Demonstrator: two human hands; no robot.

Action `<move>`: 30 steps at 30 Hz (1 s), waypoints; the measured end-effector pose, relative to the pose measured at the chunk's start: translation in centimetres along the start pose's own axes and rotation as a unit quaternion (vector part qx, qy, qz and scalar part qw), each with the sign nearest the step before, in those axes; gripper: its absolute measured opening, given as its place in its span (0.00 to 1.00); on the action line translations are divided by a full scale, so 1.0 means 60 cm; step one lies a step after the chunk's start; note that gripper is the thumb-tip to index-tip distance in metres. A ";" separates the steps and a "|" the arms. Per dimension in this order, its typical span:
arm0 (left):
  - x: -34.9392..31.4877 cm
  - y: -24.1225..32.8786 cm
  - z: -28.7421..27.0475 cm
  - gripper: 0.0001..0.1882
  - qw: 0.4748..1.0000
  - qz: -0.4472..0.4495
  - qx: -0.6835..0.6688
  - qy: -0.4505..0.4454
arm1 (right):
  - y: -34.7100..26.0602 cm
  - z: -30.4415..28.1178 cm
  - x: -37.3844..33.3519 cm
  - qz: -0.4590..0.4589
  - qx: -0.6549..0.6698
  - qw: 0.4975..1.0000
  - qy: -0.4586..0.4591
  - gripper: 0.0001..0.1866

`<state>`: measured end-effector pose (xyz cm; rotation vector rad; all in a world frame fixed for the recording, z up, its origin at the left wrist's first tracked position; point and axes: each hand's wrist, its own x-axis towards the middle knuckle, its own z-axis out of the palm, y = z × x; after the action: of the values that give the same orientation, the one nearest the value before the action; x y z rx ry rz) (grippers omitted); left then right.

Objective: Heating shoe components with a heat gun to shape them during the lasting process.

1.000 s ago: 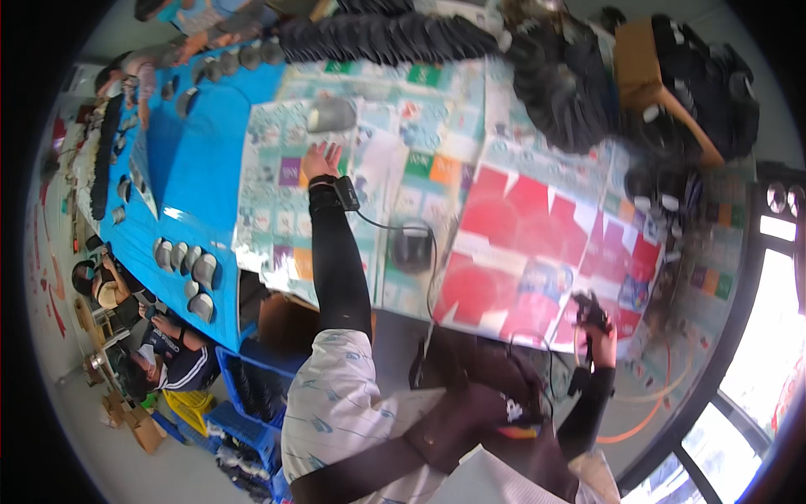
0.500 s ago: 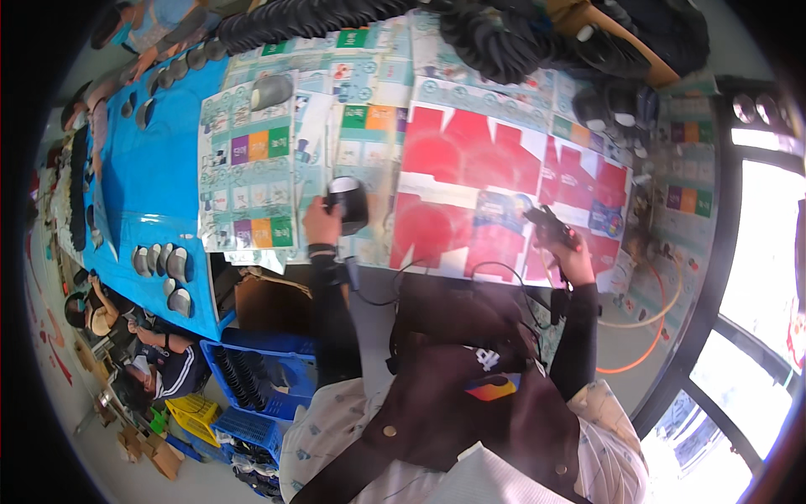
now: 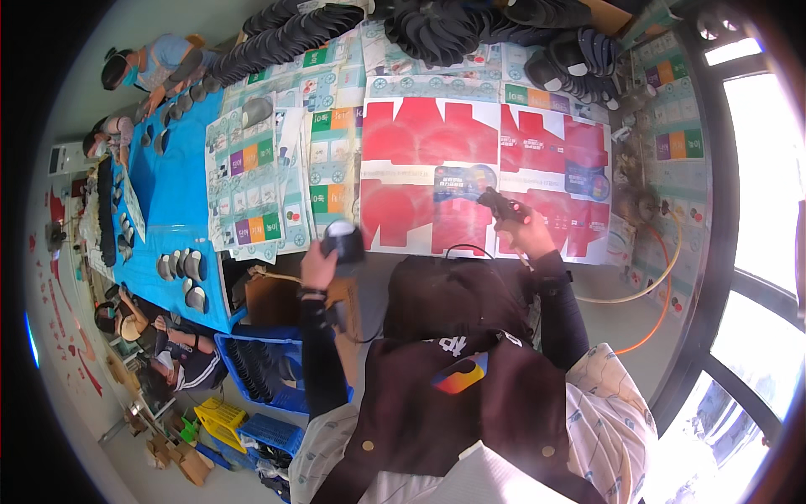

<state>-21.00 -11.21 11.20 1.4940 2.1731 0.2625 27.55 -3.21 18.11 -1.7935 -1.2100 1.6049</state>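
My left hand (image 3: 317, 269) is closed on a dark, curved cup-shaped piece (image 3: 346, 244) with a pale patch on top, held at the front edge of the table. My right hand (image 3: 532, 237) grips a black spray gun (image 3: 502, 205) over the red-and-white printed sheet (image 3: 403, 139). The gun's nozzle end points left, and its tip is apart from the piece. A similar grey piece (image 3: 257, 111) lies on the stack of printed papers (image 3: 243, 189) at the left.
Piles of dark curved pieces (image 3: 437, 35) line the table's far side. A blue-covered table (image 3: 180, 160) adjoins at left, with several pieces on it and people around it. Below stand a blue crate (image 3: 290, 399) and a yellow crate (image 3: 220, 424). An orange hose (image 3: 663, 294) loops at right.
My left hand has drawn the dark piece toward me, off the papers to the table's front edge. The right hand keeps the spray gun over the red sheet. The whole view has shifted.
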 end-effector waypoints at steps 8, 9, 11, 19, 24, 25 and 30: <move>0.194 0.198 0.218 0.17 0.995 0.038 -0.090 0.020 | -0.022 0.056 0.009 -0.017 -0.042 0.999 0.004 0.20; 0.205 0.213 0.229 0.17 0.994 0.044 -0.096 0.013 | -0.026 0.063 0.015 -0.037 -0.077 0.996 0.012 0.20; 0.219 0.233 0.244 0.18 0.991 0.030 -0.129 -0.004 | -0.036 0.084 0.026 -0.036 -0.100 0.994 0.013 0.19; 0.227 0.206 0.261 0.20 0.982 0.057 -0.173 -0.059 | -0.091 0.181 0.106 -0.139 -0.191 0.972 0.001 0.11; 0.234 0.181 0.259 0.18 0.958 0.064 -0.271 -0.071 | -0.082 0.205 0.160 -0.129 -0.212 0.968 0.025 0.10; 0.238 0.171 0.262 0.18 0.960 0.064 -0.261 -0.081 | -0.081 0.207 0.163 -0.152 -0.233 0.960 0.032 0.11; 0.240 0.151 0.279 0.18 0.961 0.085 -0.248 -0.085 | -0.098 0.224 0.166 -0.181 -0.248 0.951 0.026 0.11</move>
<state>-9.40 3.54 -3.52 1.3504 1.6811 0.6596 12.38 5.11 14.17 -1.7305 -1.9142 1.1026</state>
